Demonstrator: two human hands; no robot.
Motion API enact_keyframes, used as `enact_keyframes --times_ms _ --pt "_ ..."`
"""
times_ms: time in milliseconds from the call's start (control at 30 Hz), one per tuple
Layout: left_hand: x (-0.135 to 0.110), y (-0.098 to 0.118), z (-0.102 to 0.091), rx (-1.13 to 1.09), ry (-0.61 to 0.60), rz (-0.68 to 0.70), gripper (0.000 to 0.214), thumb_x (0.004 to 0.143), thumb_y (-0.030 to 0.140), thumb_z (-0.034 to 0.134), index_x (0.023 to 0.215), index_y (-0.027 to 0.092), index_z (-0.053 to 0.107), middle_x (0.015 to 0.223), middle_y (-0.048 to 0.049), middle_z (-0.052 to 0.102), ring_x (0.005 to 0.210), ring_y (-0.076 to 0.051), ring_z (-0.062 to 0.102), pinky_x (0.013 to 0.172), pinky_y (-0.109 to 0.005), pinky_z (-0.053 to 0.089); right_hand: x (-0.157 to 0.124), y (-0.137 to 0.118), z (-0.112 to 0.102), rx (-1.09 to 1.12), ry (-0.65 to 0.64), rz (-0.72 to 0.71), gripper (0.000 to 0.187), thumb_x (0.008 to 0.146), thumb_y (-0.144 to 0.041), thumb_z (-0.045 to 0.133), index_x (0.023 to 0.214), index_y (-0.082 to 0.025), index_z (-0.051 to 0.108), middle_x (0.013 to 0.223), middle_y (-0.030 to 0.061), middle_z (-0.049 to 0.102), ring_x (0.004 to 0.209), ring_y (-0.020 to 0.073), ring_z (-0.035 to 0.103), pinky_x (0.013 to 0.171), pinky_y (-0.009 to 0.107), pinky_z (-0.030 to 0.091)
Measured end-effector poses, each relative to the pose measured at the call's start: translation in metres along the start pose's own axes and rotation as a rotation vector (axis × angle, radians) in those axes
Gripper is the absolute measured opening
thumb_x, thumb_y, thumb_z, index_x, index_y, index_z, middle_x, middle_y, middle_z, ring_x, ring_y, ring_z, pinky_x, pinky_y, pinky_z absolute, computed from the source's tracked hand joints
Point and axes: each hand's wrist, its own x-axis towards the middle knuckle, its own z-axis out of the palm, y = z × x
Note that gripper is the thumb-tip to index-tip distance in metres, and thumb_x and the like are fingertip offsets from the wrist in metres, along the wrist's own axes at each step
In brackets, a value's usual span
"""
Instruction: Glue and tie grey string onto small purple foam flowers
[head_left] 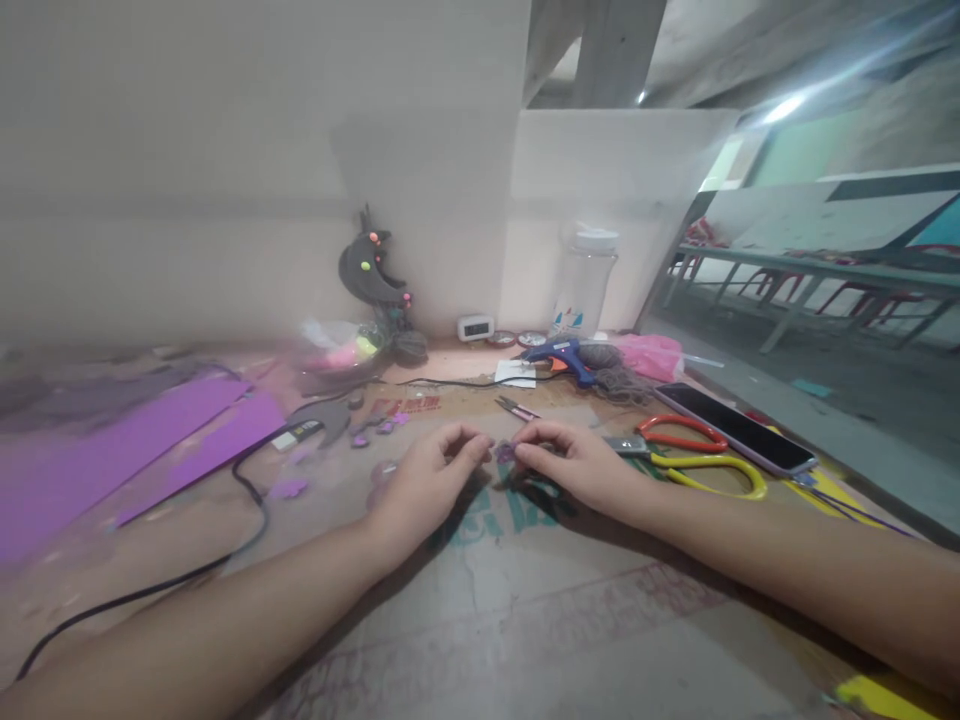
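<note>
Near the middle of the cardboard-covered table, both of my hands are closed in a pinch, fingertips almost meeting. My right hand (pixel 562 460) holds a small, blurred purple foam piece (pixel 505 453) between thumb and forefinger. On the other side of it, my left hand (pixel 435 475) has thumb and forefinger together; whatever is between them is too small to make out. Small purple flower cut-outs (pixel 289 489) lie left of my left hand. Scissors (pixel 686 460) with one red and one yellow handle lie beside my right wrist. Small pointed snips (pixel 516 408) rest just beyond my fingertips.
Purple sheets (pixel 187 440) and a black cable (pixel 251 490) lie at left. Behind stand a dark crescent ornament (pixel 367 270), a small white clock (pixel 475 328) and a clear bottle (pixel 585 285). A blue glue gun (pixel 562 357), grey yarn (pixel 619 380) and a phone (pixel 739 430) lie right.
</note>
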Motion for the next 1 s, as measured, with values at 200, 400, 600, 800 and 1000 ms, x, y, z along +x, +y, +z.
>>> enact_keyframes --times_ms 200,400,600,800,1000 --pt "0.009 -0.018 -0.002 -0.062 0.176 -0.026 0.036 0.093 0.049 0.044 0.075 0.019 0.052 0.072 -0.0003 0.057 0.069 -0.016 0.057 0.066 -0.027 0.046 0.001 0.004 0.000 0.070 0.037 0.011 0.025 0.085 -0.041 0.059 0.084 -0.017 0.064 0.074 0.0031 0.068 0.071 0.0163 0.063 0.070 0.032 0.051" --pt "0.004 -0.015 0.003 -0.006 0.057 0.057 0.031 0.091 0.026 0.048 0.120 0.021 0.058 0.122 -0.0076 0.064 0.108 -0.019 0.060 0.095 -0.032 0.045 0.001 0.005 0.001 0.083 0.011 0.015 0.025 0.085 -0.041 0.058 0.084 -0.017 0.065 0.075 0.0029 0.068 0.071 0.0157 0.064 0.068 0.029 0.050" --pt "-0.002 0.005 0.002 -0.014 -0.070 -0.027 0.033 0.090 0.046 0.051 0.094 0.019 0.070 0.094 -0.0045 0.074 0.090 -0.021 0.067 0.079 -0.029 0.051 0.000 0.006 0.001 0.054 0.008 0.009 0.021 0.086 -0.037 0.056 0.083 -0.017 0.064 0.076 0.0028 0.068 0.070 0.0155 0.063 0.066 0.027 0.048" --pt "-0.004 0.005 0.002 0.041 -0.089 -0.035 0.023 0.087 0.039 0.056 0.086 0.019 0.067 0.085 -0.0018 0.073 0.078 -0.017 0.066 0.071 -0.026 0.050 -0.002 -0.002 -0.001 -0.052 -0.024 -0.017 0.022 0.088 -0.036 0.054 0.085 -0.017 0.064 0.077 0.0039 0.069 0.074 0.0172 0.063 0.069 0.029 0.047" --pt "-0.004 0.004 0.001 0.103 -0.080 0.004 0.022 0.088 0.038 0.054 0.085 0.019 0.065 0.083 -0.0007 0.070 0.077 -0.016 0.064 0.070 -0.025 0.049 -0.003 -0.002 -0.002 -0.010 -0.023 -0.047 0.034 0.093 -0.044 0.046 0.081 -0.016 0.063 0.079 0.0051 0.068 0.075 0.0170 0.063 0.069 0.028 0.049"
